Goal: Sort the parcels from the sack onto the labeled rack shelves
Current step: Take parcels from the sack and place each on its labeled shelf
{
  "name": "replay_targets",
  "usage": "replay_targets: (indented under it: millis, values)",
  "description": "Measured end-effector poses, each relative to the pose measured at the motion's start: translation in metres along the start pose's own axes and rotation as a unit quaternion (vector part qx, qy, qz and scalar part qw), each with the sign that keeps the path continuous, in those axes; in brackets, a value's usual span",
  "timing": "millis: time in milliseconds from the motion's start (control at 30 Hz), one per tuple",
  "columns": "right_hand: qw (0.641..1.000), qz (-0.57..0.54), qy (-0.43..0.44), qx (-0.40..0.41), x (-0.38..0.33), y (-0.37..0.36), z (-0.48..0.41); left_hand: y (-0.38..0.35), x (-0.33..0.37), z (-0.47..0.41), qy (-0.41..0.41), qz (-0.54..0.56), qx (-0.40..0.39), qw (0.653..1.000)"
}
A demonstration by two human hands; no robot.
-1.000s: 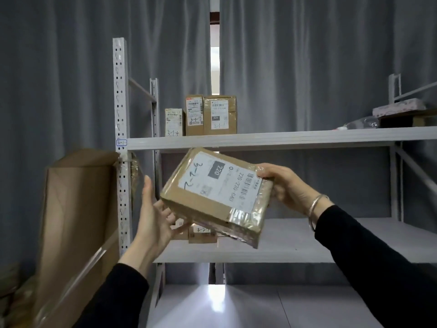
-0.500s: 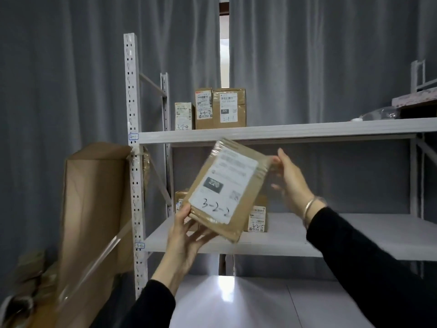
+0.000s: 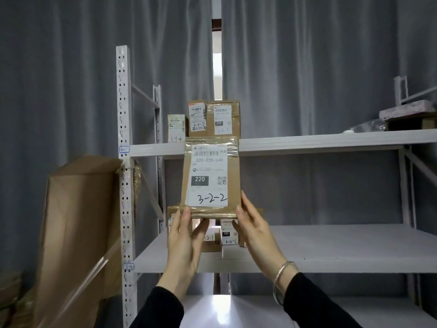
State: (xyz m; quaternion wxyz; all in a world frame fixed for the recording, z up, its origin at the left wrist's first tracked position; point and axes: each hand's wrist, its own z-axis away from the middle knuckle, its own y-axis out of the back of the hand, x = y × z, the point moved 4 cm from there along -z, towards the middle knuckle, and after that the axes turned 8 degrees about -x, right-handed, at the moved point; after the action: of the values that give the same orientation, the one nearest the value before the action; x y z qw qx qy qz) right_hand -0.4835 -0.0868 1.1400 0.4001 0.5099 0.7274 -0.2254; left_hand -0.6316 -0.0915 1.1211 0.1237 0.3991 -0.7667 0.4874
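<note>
Parcel marked 3-2-2 stands upright in the air before the rack, its top edge level with the front lip of the 3-1 shelf and its bottom edge above the left end of the 3-2 shelf. Left hand pinches the lower left corner, thumb on the face and fingers behind, while right hand presses flat, fingers together, against the lower right edge. Three boxes stand on the 3-1 shelf's left end.
</note>
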Motion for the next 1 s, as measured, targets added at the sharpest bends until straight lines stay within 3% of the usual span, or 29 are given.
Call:
replay_targets:
  millis: [367, 567, 800, 1000]
  values:
    - [0.999, 0.031, 0.008, 0.009, 0.001, -0.034, -0.018, 0.033, 0.022, -0.008, -0.042, -0.071, 0.022, 0.996]
    - [1.0, 0.013, 0.017, -0.012, 0.002, -0.078, -0.041, 0.063, 0.064, -0.02, -0.046, -0.032, 0.045, 0.997]
    - [0.998, -0.012, 0.063, -0.015, -0.017, -0.108, -0.074, 0.061, 0.115, -0.048, -0.077, -0.03, 0.014, 0.996]
    - [0.998, -0.02, 0.053, 0.0, 0.004, -0.113, -0.073, 0.076, 0.108, -0.051, -0.05, -0.046, 0.018, 0.998]
